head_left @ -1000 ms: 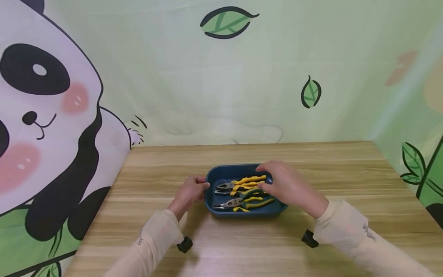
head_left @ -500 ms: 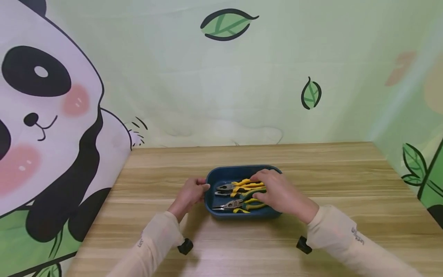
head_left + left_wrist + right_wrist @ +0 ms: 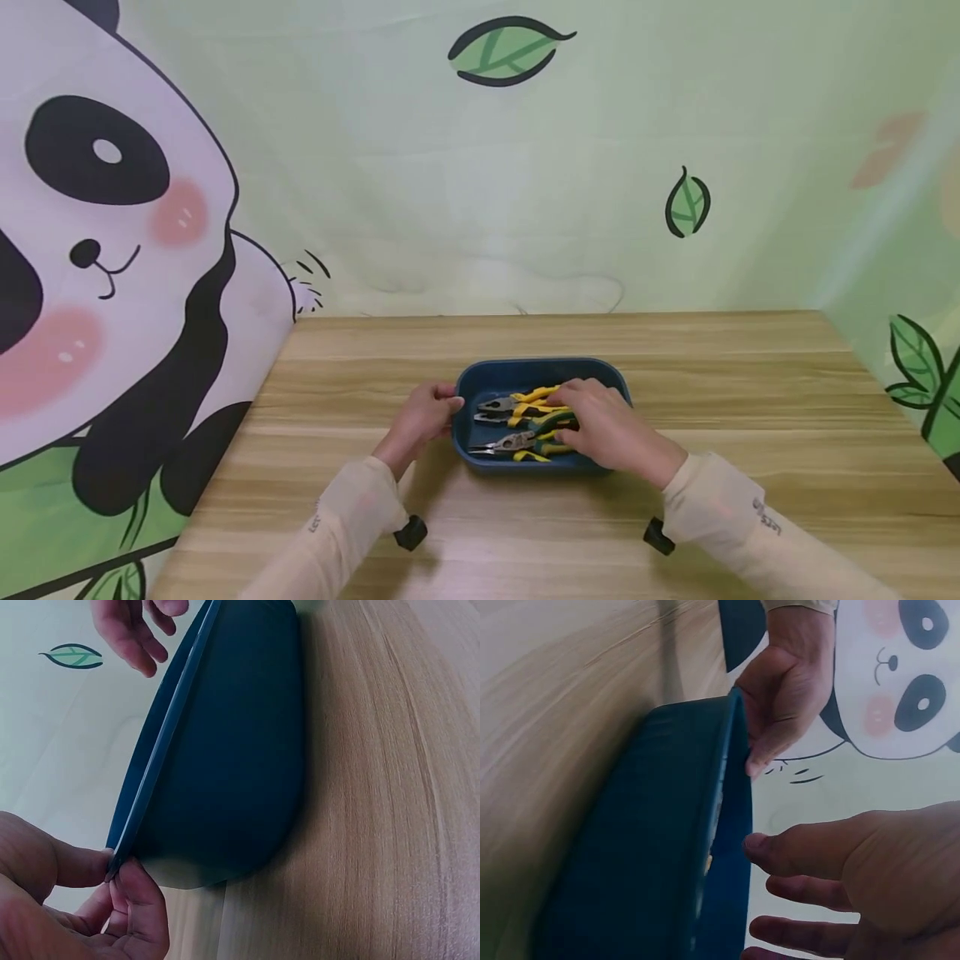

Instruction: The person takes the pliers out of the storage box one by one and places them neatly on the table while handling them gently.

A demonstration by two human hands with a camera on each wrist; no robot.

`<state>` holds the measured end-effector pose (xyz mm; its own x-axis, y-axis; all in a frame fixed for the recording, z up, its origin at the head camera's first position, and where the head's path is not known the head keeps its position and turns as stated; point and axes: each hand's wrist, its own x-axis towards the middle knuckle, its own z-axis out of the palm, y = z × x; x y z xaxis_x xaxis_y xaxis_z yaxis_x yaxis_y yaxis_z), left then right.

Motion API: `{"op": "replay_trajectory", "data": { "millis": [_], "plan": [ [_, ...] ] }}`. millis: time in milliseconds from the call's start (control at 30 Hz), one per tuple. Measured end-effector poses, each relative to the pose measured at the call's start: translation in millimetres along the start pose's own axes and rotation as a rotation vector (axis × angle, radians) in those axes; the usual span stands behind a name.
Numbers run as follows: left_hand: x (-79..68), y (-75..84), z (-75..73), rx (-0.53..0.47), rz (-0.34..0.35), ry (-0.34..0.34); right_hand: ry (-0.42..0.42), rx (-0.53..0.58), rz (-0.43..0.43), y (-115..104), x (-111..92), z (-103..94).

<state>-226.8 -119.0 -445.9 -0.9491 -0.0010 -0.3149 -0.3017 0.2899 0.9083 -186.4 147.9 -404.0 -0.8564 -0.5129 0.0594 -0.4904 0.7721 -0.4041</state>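
A dark blue plastic bin (image 3: pixel 540 362) rests on the table, holding several pliers (image 3: pixel 516 442) with yellow or dark green-and-yellow handles. Their metal jaws point left. My left hand (image 3: pixel 422 419) pinches the bin's left rim between thumb and fingers, plain in the left wrist view, where the bin wall (image 3: pixel 225 750) rises beside it. Over the bin's right half, my right hand (image 3: pixel 615 429) hovers above the handles and hides some of them. In the right wrist view its fingers (image 3: pixel 802 935) are parted and hold nothing; the pliers are mostly hidden behind the bin wall (image 3: pixel 630 832).
The wood-grain table (image 3: pixel 360 350) extends around the bin. Behind it hangs a pale green backdrop (image 3: pixel 375 167) with a panda and leaves. A small black device (image 3: pixel 410 532) sits at the left wrist, and a similar black piece (image 3: pixel 659 536) at the right.
My right hand has moved left and lower, from the bin's right edge to over the handles. The left hand keeps its pinch on the rim. The head view has shifted slightly.
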Motion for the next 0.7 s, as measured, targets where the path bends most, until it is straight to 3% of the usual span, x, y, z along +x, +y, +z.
{"op": "replay_trajectory", "data": {
  "millis": [700],
  "plan": [
    [1.1, 1.0, 3.4, 0.001, 0.002, 0.015, -0.021, -0.098, 0.018, 8.1, 11.5, 25.8]
  ]
}}
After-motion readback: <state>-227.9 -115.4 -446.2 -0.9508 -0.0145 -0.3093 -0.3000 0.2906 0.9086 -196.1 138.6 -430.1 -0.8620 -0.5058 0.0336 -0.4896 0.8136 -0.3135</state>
